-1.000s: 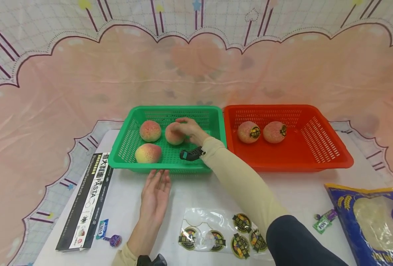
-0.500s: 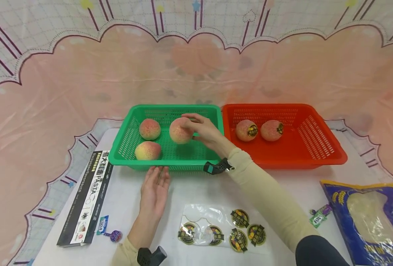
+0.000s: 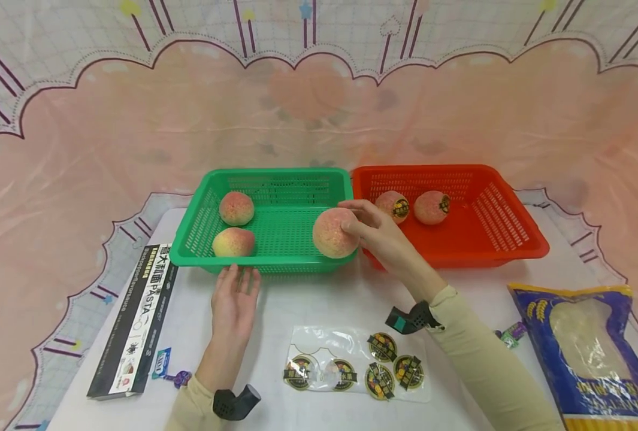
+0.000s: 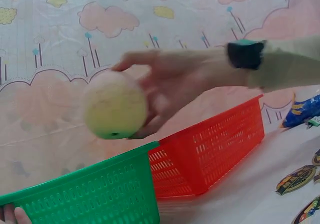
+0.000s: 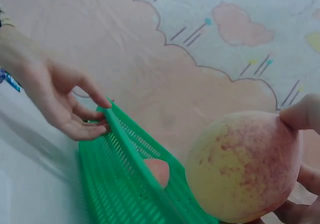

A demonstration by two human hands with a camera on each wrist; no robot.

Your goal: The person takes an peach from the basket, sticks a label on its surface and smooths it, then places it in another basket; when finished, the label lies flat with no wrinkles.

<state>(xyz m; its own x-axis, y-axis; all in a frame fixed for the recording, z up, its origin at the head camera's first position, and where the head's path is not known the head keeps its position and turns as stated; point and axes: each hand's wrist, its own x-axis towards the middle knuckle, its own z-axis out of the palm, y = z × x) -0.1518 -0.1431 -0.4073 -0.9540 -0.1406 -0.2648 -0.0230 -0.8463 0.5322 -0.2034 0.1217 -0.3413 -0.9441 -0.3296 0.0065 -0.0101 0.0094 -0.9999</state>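
My right hand grips a pink-and-yellow peach from its right side, raised over the front right corner of the green basket. In the right wrist view, the thumb and fingertips press into the speckled skin of this peach. Two more peaches sit inside the green basket at its left: a redder one behind and a yellower one in front. My left hand lies palm up before the basket, relaxed fingers touching its front rim.
A red basket beside it holds two peaches with round black-gold stickers. A clear sticker sheet lies in front. Left are a pasta box and a lollipop; right, a blue bag and a small candy.
My right hand has lifted the peach from the middle of the green basket and carried it right and toward me. The left hand stays at the basket's front rim.
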